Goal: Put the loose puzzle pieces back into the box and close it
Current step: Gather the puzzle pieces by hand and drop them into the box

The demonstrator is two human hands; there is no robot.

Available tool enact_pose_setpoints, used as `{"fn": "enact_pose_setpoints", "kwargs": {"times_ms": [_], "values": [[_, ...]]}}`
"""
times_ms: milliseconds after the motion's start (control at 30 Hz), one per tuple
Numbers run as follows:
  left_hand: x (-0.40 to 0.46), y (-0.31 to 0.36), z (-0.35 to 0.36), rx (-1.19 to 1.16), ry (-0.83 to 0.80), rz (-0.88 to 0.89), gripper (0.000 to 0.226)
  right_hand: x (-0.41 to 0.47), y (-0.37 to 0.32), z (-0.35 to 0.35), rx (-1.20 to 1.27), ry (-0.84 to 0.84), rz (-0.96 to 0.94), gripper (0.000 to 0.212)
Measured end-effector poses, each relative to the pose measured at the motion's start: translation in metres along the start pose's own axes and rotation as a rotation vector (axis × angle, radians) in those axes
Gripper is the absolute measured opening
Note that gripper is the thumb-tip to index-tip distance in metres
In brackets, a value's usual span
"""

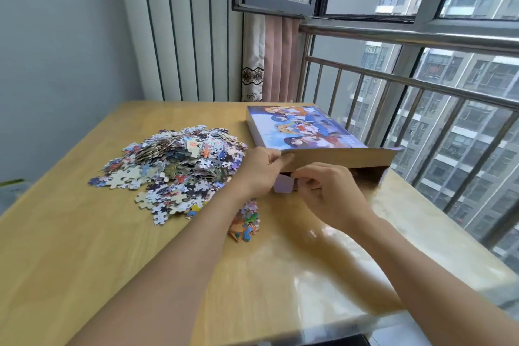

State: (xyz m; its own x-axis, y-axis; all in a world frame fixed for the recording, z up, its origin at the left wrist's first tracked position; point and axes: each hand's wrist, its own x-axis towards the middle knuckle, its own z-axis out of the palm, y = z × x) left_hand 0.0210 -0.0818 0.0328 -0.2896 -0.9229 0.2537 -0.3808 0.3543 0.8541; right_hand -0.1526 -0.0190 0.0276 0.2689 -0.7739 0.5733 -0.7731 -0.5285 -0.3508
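Observation:
A flat puzzle box [303, 129] with a cartoon picture on top lies at the far right of the wooden table [84, 247]. Its near end flap is lifted and the dark inside shows at the right. My left hand [259, 170] pinches the near left corner of that flap. My right hand [328, 191] grips a small lilac side flap [283, 185] under the lifted edge. A big heap of loose puzzle pieces [174, 166] lies left of the box. A smaller clump of pieces [245, 222] sits between my forearms.
A metal railing [393, 76] and windows run along the table's right side, close behind the box. A pink curtain [278, 59] hangs in the far corner. The table's near half is glossy, bare wood.

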Motion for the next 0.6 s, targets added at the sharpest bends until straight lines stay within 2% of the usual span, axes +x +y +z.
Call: {"fn": "enact_pose_setpoints", "kwargs": {"times_ms": [67, 100, 133, 167, 233, 267, 300, 367, 467, 533, 600], "values": [[-0.009, 0.003, -0.005, 0.024, -0.107, 0.002, 0.031, 0.002, -0.020, 0.005, 0.077, -0.055, -0.010, 0.019], [-0.013, 0.004, -0.012, 0.018, -0.108, -0.002, 0.021, 0.003, -0.030, 0.006, 0.077, -0.112, -0.006, 0.015], [-0.017, 0.005, -0.023, 0.017, -0.089, -0.007, 0.013, 0.004, -0.040, 0.007, 0.078, -0.180, 0.014, 0.019], [-0.020, 0.006, -0.036, 0.029, -0.073, -0.011, 0.011, 0.003, -0.050, 0.009, 0.081, -0.250, 0.053, 0.037], [-0.025, 0.004, -0.067, 0.076, -0.055, -0.031, 0.017, 0.004, -0.065, 0.014, 0.059, -0.438, 0.170, 0.092], [-0.030, 0.001, -0.081, 0.121, -0.035, -0.042, 0.018, 0.005, -0.071, 0.019, 0.039, -0.540, 0.218, 0.113], [-0.035, -0.004, -0.093, 0.188, 0.003, -0.054, 0.017, 0.006, -0.077, 0.025, 0.012, -0.623, 0.247, 0.127], [-0.050, -0.019, -0.109, 0.350, 0.118, -0.080, 0.012, 0.011, -0.087, 0.038, -0.061, -0.711, 0.287, 0.140], [-0.068, -0.046, -0.118, 0.639, 0.306, -0.103, 0.024, 0.026, -0.099, 0.054, -0.112, -0.691, 0.364, 0.142], [-0.071, -0.063, -0.127, 0.713, 0.421, -0.169, 0.042, 0.037, -0.105, 0.066, -0.118, -0.639, 0.384, 0.125], [-0.068, -0.073, -0.134, 0.678, 0.451, -0.275, 0.054, 0.049, -0.103, 0.075, -0.112, -0.581, 0.383, 0.109]]}}
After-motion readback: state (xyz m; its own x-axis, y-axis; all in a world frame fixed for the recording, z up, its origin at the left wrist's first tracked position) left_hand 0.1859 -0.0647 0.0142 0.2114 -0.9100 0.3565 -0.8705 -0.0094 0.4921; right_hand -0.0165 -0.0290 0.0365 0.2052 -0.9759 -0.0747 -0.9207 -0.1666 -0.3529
